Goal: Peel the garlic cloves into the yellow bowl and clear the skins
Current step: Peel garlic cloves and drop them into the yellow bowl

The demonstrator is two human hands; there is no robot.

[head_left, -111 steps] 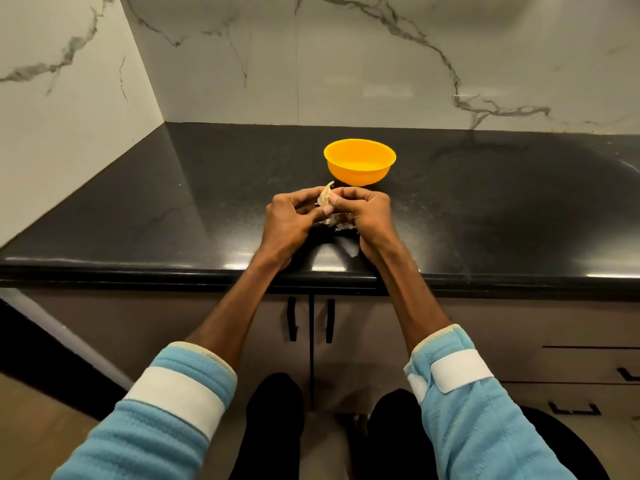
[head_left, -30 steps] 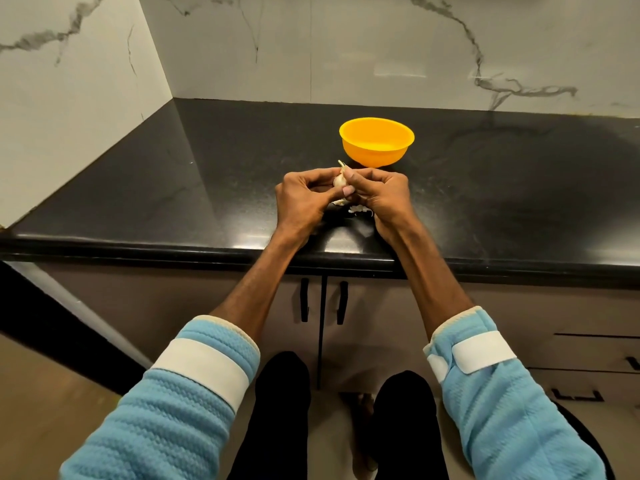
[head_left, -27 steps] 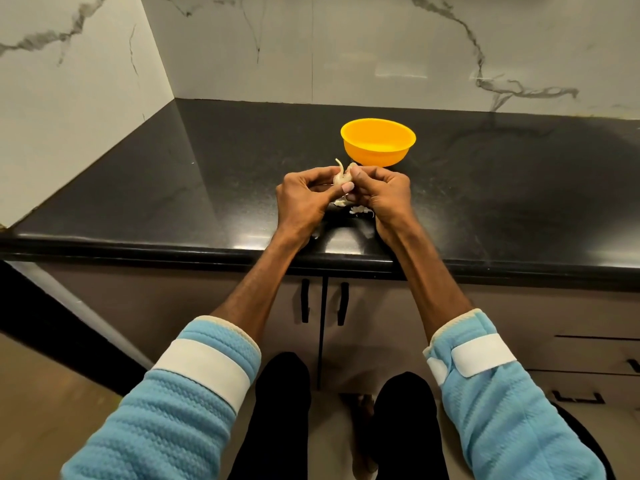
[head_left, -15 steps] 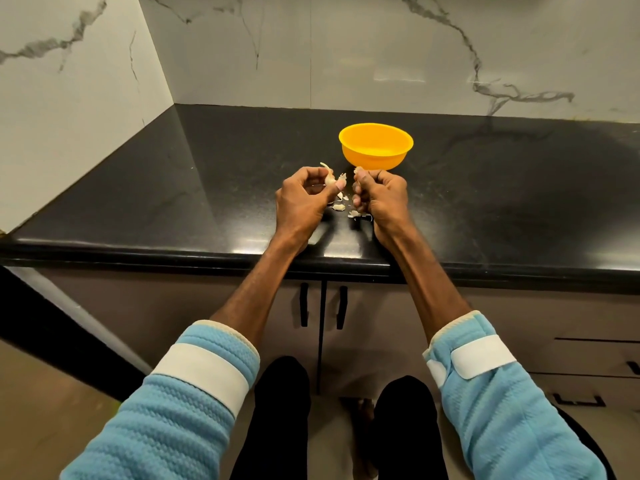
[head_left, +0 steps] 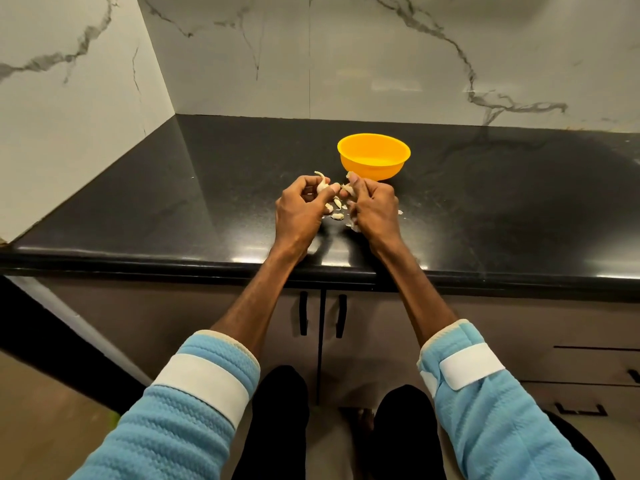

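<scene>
Clamps left grip [head_left: 300, 210] on garlic stub [head_left: 322, 186], right grip [head_left: 375, 209] on smaller piece [head_left: 347, 189]; both low over worktop [head_left: 207, 202], just short of yellow bowl [head_left: 374, 169]. Notes loose cloves and skins [head_left: 336, 211] on worktop between grips. Judged light, firm inside, papery and fragile outside, slippery once bare; best pinched at root end. No readable writing seen.

— Are you reading any words, numbers or labels anywhere?

— No, nothing legible is showing. The bowl [head_left: 371, 170] and the bands [head_left: 202, 382] you are wearing are showing plain surfaces only.
</scene>
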